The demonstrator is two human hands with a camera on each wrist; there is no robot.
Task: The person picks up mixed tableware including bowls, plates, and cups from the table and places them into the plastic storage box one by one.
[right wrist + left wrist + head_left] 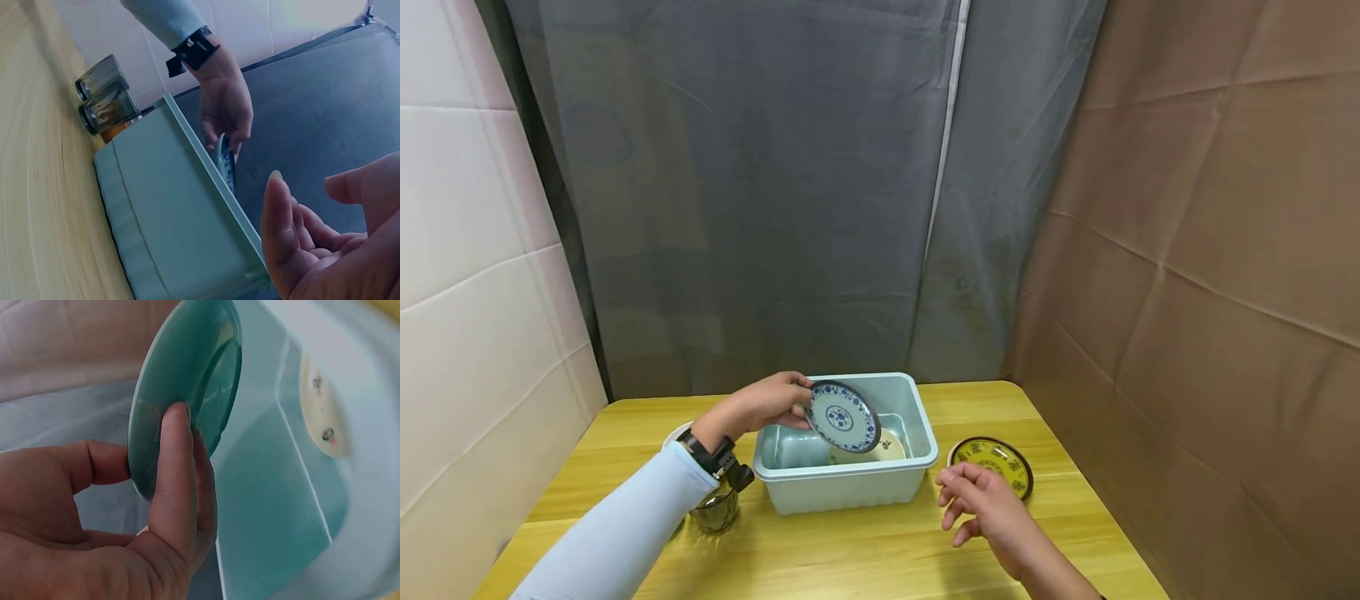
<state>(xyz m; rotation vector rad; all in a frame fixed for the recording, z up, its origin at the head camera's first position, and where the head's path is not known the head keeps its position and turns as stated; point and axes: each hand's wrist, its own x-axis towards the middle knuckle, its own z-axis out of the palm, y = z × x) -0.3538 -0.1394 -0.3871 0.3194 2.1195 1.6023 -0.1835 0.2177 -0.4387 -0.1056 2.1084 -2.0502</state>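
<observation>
My left hand (772,402) pinches a small plate (843,416) by its edge, thumb on one face and fingers on the other. The plate has a blue floral pattern and dark rim, and is tilted over the pale blue plastic basin (850,492). Its plain turquoise underside faces the left wrist view. A cream plate (887,447) with small printed motifs lies inside the basin, partly covered by the held plate in the head view. To the right of the basin, my right hand (988,512) hovers with loosely bent fingers and nothing in them, near a yellow patterned plate (1000,461) with a dark rim.
Dark glass cups (112,107) stand left of the basin, partly behind my left forearm in the head view. A white rim (677,433) shows beside that wrist. The wooden table (820,558) is bordered by a grey curtain (760,208) and side cloths.
</observation>
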